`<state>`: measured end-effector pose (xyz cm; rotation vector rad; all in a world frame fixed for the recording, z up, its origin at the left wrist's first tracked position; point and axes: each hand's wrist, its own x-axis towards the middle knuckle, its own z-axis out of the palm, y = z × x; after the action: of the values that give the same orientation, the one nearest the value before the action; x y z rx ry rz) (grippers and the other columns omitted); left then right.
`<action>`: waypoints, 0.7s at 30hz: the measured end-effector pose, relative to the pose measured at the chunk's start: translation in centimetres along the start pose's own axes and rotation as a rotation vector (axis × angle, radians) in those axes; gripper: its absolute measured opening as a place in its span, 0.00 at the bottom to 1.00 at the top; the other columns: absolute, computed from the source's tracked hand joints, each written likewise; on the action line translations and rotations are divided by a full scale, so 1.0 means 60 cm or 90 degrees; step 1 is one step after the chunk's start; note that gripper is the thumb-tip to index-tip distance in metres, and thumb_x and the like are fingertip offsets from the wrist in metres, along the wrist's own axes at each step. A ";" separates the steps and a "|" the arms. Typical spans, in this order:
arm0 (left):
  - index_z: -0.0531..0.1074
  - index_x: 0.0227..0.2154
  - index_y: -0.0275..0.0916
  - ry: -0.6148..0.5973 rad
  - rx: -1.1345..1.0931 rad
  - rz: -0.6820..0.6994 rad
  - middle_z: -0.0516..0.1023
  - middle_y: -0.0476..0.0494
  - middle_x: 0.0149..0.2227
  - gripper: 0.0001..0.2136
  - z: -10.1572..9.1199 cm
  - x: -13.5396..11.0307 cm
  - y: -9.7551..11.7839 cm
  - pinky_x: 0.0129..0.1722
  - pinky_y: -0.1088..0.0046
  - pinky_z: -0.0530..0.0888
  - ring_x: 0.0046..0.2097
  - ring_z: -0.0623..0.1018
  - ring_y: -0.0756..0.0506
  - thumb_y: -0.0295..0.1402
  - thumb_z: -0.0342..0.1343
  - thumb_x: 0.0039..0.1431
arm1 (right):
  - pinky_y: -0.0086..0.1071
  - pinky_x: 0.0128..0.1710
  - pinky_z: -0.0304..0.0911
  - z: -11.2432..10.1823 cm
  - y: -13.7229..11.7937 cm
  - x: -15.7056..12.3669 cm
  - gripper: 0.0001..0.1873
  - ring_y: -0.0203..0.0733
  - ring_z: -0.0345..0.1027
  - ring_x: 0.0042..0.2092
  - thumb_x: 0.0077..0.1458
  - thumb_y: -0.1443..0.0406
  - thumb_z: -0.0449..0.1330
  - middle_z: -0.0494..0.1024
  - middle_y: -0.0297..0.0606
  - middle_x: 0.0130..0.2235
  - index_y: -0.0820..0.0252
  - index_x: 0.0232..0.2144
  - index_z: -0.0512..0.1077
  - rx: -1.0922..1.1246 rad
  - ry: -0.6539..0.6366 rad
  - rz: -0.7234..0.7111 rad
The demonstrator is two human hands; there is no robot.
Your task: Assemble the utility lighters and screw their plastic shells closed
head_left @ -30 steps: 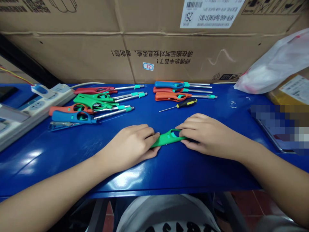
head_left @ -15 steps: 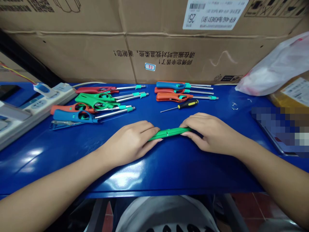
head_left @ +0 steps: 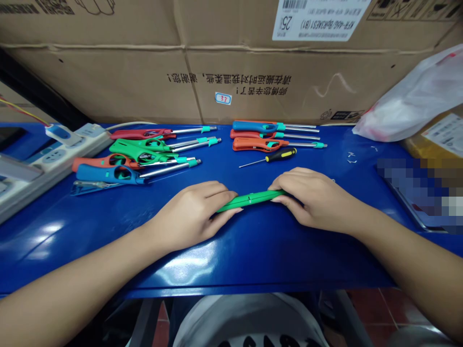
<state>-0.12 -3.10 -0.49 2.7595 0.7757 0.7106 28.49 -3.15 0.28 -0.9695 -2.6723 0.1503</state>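
Observation:
A green lighter casing (head_left: pixel 249 199) is held edge-up between my two hands above the blue table, with a dark seam along its length. My left hand (head_left: pixel 200 212) pinches its left end between thumb and fingers. At the opposite end my right hand (head_left: pixel 307 197) has it in a similar pinch. The fingers hide both tips. Just beyond the hands lies a black and yellow screwdriver (head_left: pixel 280 154). Behind that are an orange lighter (head_left: pixel 258 144) and a blue lighter (head_left: pixel 253 126). Farther left lie a green lighter (head_left: pixel 144 150) and another blue lighter (head_left: pixel 108 173).
A large cardboard box (head_left: pixel 144 86) walls off the back of the blue table (head_left: pixel 289 260). On the left sits a white power strip (head_left: pixel 47 164). A white plastic bag (head_left: pixel 408 96) leans at the right, with small white bits (head_left: pixel 350 158) lying near it.
Both hands keep their hold on the green casing, which has barely moved. The whole view has shifted slightly.

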 end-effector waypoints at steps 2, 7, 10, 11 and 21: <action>0.78 0.46 0.29 -0.002 -0.003 -0.003 0.80 0.38 0.38 0.11 -0.001 0.000 0.000 0.41 0.69 0.77 0.39 0.79 0.44 0.32 0.56 0.70 | 0.41 0.43 0.65 -0.001 0.000 -0.001 0.10 0.47 0.74 0.39 0.69 0.64 0.53 0.81 0.43 0.38 0.62 0.41 0.73 0.000 0.003 -0.003; 0.78 0.47 0.28 -0.007 -0.013 -0.003 0.80 0.38 0.38 0.11 -0.005 0.001 0.000 0.41 0.68 0.77 0.39 0.79 0.43 0.31 0.55 0.70 | 0.41 0.42 0.66 -0.003 -0.003 -0.003 0.10 0.46 0.73 0.38 0.69 0.64 0.54 0.80 0.41 0.37 0.62 0.40 0.73 -0.003 0.005 -0.007; 0.78 0.47 0.29 -0.006 -0.019 -0.008 0.80 0.38 0.38 0.11 -0.006 0.002 0.001 0.41 0.69 0.77 0.39 0.79 0.44 0.31 0.55 0.70 | 0.41 0.42 0.67 -0.005 -0.005 -0.003 0.10 0.46 0.74 0.38 0.69 0.63 0.54 0.81 0.41 0.37 0.61 0.40 0.73 -0.011 0.013 -0.007; 0.78 0.47 0.29 -0.004 -0.020 -0.011 0.80 0.38 0.38 0.11 -0.007 0.002 0.001 0.41 0.69 0.77 0.39 0.79 0.44 0.31 0.55 0.70 | 0.41 0.43 0.67 -0.006 -0.005 -0.003 0.10 0.46 0.75 0.39 0.69 0.63 0.54 0.81 0.42 0.38 0.61 0.40 0.74 -0.009 0.015 -0.005; 0.77 0.47 0.32 0.018 -0.017 -0.017 0.82 0.39 0.40 0.10 -0.007 0.004 -0.008 0.44 0.69 0.78 0.41 0.80 0.44 0.30 0.54 0.70 | 0.43 0.48 0.67 -0.021 0.014 -0.005 0.07 0.46 0.76 0.42 0.67 0.62 0.59 0.83 0.41 0.40 0.59 0.42 0.75 0.007 0.041 -0.006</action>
<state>-0.32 -2.55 -0.19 2.7161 0.8014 0.7517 29.63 -2.71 1.26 -0.9411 -2.6143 0.1295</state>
